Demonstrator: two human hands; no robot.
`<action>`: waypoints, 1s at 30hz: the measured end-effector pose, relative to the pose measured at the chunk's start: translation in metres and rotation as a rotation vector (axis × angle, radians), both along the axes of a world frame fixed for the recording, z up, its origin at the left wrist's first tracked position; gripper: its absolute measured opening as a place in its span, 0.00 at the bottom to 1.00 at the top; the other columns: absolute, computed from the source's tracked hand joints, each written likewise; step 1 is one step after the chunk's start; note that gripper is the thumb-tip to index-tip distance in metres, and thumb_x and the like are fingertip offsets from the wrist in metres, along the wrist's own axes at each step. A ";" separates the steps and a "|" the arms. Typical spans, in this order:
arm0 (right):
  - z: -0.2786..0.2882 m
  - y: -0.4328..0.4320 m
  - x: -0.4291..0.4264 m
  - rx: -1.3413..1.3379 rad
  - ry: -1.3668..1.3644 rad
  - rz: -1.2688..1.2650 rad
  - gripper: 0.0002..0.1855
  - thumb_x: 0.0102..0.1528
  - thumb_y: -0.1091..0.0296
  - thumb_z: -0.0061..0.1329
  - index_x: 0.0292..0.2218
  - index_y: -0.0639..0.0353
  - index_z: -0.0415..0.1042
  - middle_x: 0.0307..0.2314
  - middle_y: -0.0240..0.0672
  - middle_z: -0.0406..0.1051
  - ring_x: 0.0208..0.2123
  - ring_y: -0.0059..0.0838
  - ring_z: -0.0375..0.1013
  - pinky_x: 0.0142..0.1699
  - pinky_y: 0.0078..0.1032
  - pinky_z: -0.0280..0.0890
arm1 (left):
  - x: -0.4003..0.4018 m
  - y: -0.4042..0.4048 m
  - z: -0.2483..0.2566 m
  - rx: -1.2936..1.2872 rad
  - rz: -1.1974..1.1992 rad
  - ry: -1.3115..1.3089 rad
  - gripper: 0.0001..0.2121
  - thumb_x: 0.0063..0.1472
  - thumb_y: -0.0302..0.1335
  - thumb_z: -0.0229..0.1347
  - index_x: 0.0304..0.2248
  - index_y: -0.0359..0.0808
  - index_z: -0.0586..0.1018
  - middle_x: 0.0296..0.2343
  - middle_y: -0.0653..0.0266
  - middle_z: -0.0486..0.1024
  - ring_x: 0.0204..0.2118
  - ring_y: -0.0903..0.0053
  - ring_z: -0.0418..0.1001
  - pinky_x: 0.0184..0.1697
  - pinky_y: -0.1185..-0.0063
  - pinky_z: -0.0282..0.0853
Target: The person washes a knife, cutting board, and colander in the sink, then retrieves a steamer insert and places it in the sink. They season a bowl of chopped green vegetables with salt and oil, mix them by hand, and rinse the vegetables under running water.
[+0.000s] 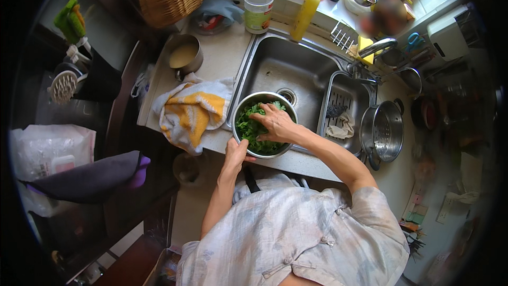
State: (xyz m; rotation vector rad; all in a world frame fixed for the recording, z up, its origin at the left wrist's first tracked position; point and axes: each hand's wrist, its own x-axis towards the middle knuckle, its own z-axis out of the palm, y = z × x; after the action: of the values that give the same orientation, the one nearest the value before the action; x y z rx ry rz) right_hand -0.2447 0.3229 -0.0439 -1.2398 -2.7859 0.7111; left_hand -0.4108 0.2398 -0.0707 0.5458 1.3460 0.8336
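A round metal bowl (294, 114) sits at the front edge of the sink, partly over the countertop. Leafy greens (250, 127) fill much of it. My left hand (237, 151) grips the bowl's near left rim, thumb on top and fingers underneath. Inside the bowl, my right hand (276, 123) rests on the leaves with its fingers spread and bent downward. Some fingertips and part of the greens are hidden beneath that hand. Behind the bowl lies the stainless steel sink basin (301, 57), its drain (286, 95) partly covered by the bowl's rim.
A yellow-and-white towel (194, 111) and a pot of cloudy liquid (184, 55) stand left. A drainer basket (337, 91) holding a cloth (341, 126) sits in the sink's right side, beside a metal colander (383, 131). The faucet (377, 47) and a yellow bottle (305, 14) are behind.
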 end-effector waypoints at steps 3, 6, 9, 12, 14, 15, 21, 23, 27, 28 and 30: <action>-0.019 -0.006 -0.035 -0.006 -0.075 -0.105 0.32 0.39 0.55 0.56 0.46 0.50 0.64 0.40 0.52 0.59 0.44 0.52 0.61 0.39 0.46 0.60 | 0.006 0.000 -0.005 0.001 0.010 -0.019 0.11 0.54 0.23 0.43 0.35 0.24 0.71 0.25 0.58 0.73 0.17 0.77 0.72 0.14 0.81 0.71; -0.056 -0.002 -0.046 0.068 -0.013 -0.143 0.23 0.37 0.66 0.54 0.39 0.56 0.69 0.35 0.49 0.62 0.40 0.50 0.64 0.38 0.43 0.62 | 0.010 0.003 -0.005 0.062 0.047 -0.030 0.10 0.53 0.23 0.44 0.33 0.25 0.71 0.23 0.59 0.72 0.17 0.77 0.71 0.14 0.81 0.71; -0.039 0.020 -0.036 -0.156 0.210 -0.156 0.23 0.35 0.77 0.52 0.38 0.59 0.68 0.30 0.44 0.65 0.37 0.45 0.67 0.40 0.37 0.63 | 0.011 0.003 -0.012 0.072 0.075 -0.005 0.11 0.53 0.22 0.43 0.34 0.24 0.71 0.23 0.58 0.73 0.17 0.75 0.72 0.13 0.80 0.71; -0.007 0.026 -0.007 -0.256 0.330 0.053 0.31 0.39 0.72 0.54 0.47 0.52 0.63 0.37 0.45 0.64 0.46 0.47 0.61 0.48 0.43 0.59 | 0.012 0.001 -0.005 0.064 0.103 -0.007 0.11 0.53 0.22 0.43 0.34 0.23 0.71 0.23 0.57 0.73 0.17 0.74 0.72 0.13 0.80 0.71; 0.001 0.016 0.012 -0.049 0.088 0.230 0.33 0.42 0.66 0.54 0.51 0.44 0.60 0.41 0.46 0.61 0.51 0.50 0.54 0.52 0.52 0.52 | 0.012 0.001 -0.007 0.069 0.116 -0.008 0.11 0.53 0.22 0.43 0.33 0.23 0.71 0.23 0.56 0.73 0.17 0.74 0.73 0.13 0.79 0.71; 0.002 0.012 0.020 0.053 -0.031 0.306 0.35 0.43 0.62 0.54 0.53 0.40 0.58 0.43 0.46 0.60 0.54 0.52 0.51 0.54 0.57 0.48 | 0.013 0.000 -0.008 0.076 0.124 -0.008 0.11 0.53 0.22 0.43 0.33 0.23 0.72 0.23 0.56 0.73 0.17 0.74 0.73 0.13 0.79 0.71; -0.038 0.004 0.010 0.035 -0.205 0.363 0.35 0.43 0.59 0.52 0.54 0.36 0.57 0.46 0.53 0.56 0.46 0.49 0.59 0.44 0.47 0.62 | 0.028 -0.004 -0.006 0.053 0.218 -0.033 0.11 0.52 0.20 0.41 0.34 0.25 0.71 0.21 0.60 0.72 0.16 0.76 0.72 0.12 0.79 0.70; -0.062 0.012 0.008 0.002 -0.134 0.320 0.29 0.45 0.63 0.49 0.51 0.40 0.61 0.44 0.52 0.57 0.43 0.48 0.62 0.40 0.39 0.66 | 0.027 -0.007 -0.009 0.079 0.204 -0.042 0.11 0.52 0.20 0.41 0.34 0.25 0.70 0.22 0.60 0.71 0.15 0.76 0.71 0.11 0.80 0.69; -0.072 0.015 -0.001 0.035 -0.036 0.220 0.21 0.49 0.67 0.40 0.47 0.50 0.65 0.39 0.58 0.61 0.33 0.49 0.70 0.34 0.36 0.68 | 0.029 -0.009 -0.014 0.088 0.191 -0.019 0.12 0.55 0.22 0.39 0.38 0.27 0.68 0.24 0.61 0.72 0.17 0.79 0.72 0.12 0.82 0.69; -0.072 0.016 -0.002 0.082 0.053 0.196 0.19 0.49 0.69 0.39 0.45 0.55 0.66 0.33 0.57 0.65 0.28 0.47 0.72 0.32 0.38 0.68 | 0.029 -0.008 -0.013 0.092 0.183 -0.009 0.12 0.54 0.21 0.39 0.38 0.28 0.68 0.24 0.61 0.72 0.18 0.79 0.72 0.12 0.82 0.69; -0.062 0.018 -0.009 -0.019 -0.013 0.097 0.19 0.48 0.70 0.39 0.43 0.57 0.67 0.30 0.55 0.67 0.27 0.46 0.72 0.30 0.38 0.68 | 0.029 -0.008 -0.019 0.091 0.185 -0.004 0.12 0.54 0.21 0.39 0.37 0.28 0.68 0.24 0.61 0.73 0.18 0.78 0.72 0.12 0.82 0.69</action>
State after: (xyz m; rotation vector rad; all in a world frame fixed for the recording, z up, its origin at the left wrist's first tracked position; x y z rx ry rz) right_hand -0.2539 0.3407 -0.1060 -1.1218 -2.8736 0.7394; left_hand -0.3815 0.2314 -0.0900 0.4947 1.3741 1.0505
